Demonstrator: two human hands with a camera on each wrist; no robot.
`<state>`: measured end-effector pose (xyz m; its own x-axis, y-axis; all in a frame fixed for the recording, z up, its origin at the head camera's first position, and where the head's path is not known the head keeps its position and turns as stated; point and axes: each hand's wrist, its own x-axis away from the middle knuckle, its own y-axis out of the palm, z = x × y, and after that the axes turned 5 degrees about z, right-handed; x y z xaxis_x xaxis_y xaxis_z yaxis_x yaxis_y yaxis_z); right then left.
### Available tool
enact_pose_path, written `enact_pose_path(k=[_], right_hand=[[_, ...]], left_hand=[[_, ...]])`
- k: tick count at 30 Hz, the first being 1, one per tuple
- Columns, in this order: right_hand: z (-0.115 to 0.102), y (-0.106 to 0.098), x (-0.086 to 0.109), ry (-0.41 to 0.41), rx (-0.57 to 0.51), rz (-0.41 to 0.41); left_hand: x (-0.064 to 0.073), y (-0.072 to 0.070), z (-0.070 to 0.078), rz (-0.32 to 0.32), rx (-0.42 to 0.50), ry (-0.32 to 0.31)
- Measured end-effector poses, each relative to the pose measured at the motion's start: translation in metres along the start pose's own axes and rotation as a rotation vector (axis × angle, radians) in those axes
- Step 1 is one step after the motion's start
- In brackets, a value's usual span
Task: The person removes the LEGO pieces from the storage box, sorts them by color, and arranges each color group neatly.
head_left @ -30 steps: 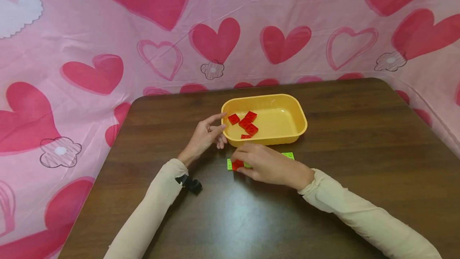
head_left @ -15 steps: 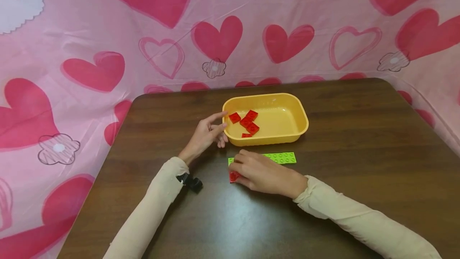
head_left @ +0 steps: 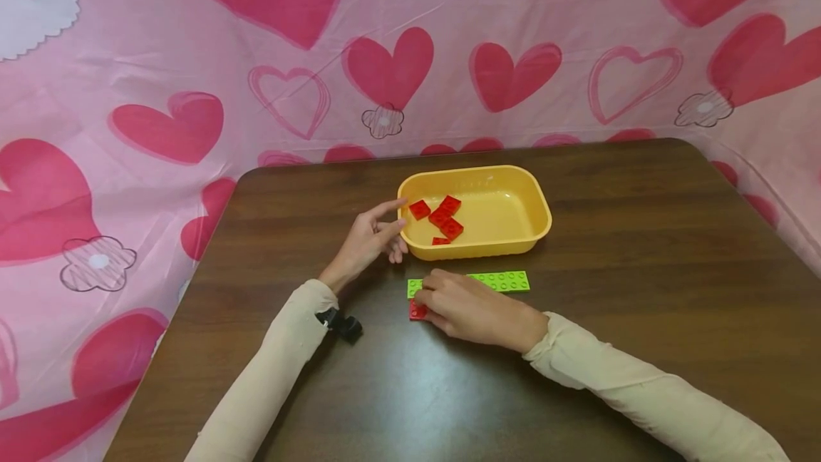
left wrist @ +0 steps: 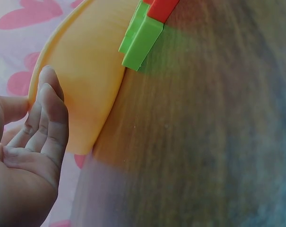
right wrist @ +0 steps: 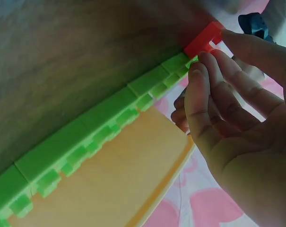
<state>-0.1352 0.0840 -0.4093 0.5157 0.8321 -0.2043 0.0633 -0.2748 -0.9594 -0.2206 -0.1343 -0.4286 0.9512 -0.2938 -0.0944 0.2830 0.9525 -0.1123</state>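
**Red brick (head_left: 417,311) lay at 6 o'clock from the green row's (head_left: 500,281) end**

With 12 o'clock at the top of the head view, the green row had its long axis going from 9 to 3 o'clock. The red brick was below its 9 o'clock end; whether the two touched, I could not tell surely. The right hand (head_left: 477,309) was the nearer one: it pinched this brick between thumb and fingers, with the brick at its 9 o'clock. From the left hand (head_left: 362,241), the brick lay between 4 and 5 o'clock; this hand was relaxed, not clenched, and touched the yellow tray (head_left: 474,252) at its 9 o'clock rim.
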Motion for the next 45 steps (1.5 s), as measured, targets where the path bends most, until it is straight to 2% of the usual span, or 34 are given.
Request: enact_pose_path(k=[4,8,12,15,20,23,26,29,31,34,38,45], right_hand=[[0.002,-0.003,-0.001,0.015,-0.009,-0.002],[0.002,-0.002,-0.001,-0.003,-0.011,-0.013],[0.005,-0.006,-0.001,0.000,-0.020,0.012],[0.012,-0.016,0.000,0.036,-0.042,0.082],[0.038,-0.035,0.000,0.112,-0.091,0.258],[0.059,-0.043,-0.003,0.166,-0.134,0.303],[0.076,-0.045,-0.011,0.245,-0.236,0.261],[0.091,-0.040,-0.020,0.323,-0.356,0.165],[0.098,-0.036,-0.025,0.352,-0.396,0.096],[0.103,-0.031,-0.029,0.349,-0.389,0.001],[0.105,-0.028,-0.030,0.316,-0.374,-0.075],[0.107,-0.027,-0.032,0.289,-0.421,-0.110]], left_hand=[[0.000,-0.001,-0.002,-0.003,0.009,-0.010],[0.000,-0.002,-0.003,-0.004,0.014,-0.006],[-0.001,-0.002,-0.005,-0.004,0.021,0.010],[-0.001,-0.001,-0.006,-0.009,0.030,0.017],[0.000,0.000,-0.006,-0.010,0.033,0.014],[0.001,-0.001,-0.006,-0.007,0.024,0.011],[0.001,-0.002,-0.005,0.000,0.016,0.003],[0.002,-0.001,-0.005,0.001,0.018,-0.004],[0.001,0.000,-0.005,-0.007,0.022,-0.006],[0.000,0.001,-0.004,-0.017,0.021,0.000],[0.000,0.001,-0.001,-0.014,0.015,0.011],[0.001,-0.001,-0.001,-0.001,0.000,0.004]])
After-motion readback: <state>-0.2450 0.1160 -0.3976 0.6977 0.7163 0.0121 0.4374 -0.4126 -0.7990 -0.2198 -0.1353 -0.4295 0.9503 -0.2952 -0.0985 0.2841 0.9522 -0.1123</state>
